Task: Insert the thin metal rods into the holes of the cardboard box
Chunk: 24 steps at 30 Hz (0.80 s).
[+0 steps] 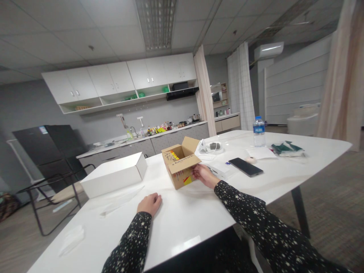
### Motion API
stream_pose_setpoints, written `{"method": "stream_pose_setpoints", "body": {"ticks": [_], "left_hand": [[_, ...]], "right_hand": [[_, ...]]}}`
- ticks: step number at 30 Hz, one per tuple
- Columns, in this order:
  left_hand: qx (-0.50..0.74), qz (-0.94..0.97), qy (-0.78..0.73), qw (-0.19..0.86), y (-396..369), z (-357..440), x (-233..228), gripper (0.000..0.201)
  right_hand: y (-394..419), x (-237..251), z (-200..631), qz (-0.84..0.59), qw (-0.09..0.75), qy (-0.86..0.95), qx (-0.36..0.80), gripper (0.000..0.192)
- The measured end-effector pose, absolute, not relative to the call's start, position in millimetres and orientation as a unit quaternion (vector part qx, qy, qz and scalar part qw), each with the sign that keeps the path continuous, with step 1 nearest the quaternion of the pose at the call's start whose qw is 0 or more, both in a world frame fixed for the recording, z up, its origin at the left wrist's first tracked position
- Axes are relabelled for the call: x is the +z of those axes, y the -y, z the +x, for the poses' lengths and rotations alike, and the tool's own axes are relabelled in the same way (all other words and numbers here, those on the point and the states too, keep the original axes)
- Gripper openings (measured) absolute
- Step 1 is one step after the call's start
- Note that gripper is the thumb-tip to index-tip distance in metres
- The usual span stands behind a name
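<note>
Brown cardboard box [181, 162], flaps open, sits mid-table [182, 223]. Right hand [204, 175] at its 4 o'clock, fingers gripping the box's near flap edge. Left hand [149, 203] at 7 o'clock, curled loosely, resting on table, empty. White box [113, 174] at 9 o'clock, phone [246, 167] at 3.

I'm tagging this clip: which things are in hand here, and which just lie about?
In hand: small cardboard box, touched by the right hand; left hand rests on the table.
Lying about: white box, phone, water bottle, green packet.
</note>
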<state>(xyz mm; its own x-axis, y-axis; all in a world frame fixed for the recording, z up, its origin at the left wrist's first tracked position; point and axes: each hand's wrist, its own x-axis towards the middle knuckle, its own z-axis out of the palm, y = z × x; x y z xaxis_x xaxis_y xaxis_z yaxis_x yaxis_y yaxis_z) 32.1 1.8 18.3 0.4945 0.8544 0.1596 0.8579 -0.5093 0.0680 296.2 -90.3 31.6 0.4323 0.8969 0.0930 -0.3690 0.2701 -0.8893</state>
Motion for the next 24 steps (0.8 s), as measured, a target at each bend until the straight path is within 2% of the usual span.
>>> {"method": "stream_pose_setpoints", "body": {"ticks": [24], "left_hand": [[-0.098, -0.863, 0.495, -0.002, 2.3, 32.2, 21.1, 0.036]], "right_hand": [[88.5, 31.9, 297.8, -0.411, 0.742, 0.334, 0.411, 0.017]]}}
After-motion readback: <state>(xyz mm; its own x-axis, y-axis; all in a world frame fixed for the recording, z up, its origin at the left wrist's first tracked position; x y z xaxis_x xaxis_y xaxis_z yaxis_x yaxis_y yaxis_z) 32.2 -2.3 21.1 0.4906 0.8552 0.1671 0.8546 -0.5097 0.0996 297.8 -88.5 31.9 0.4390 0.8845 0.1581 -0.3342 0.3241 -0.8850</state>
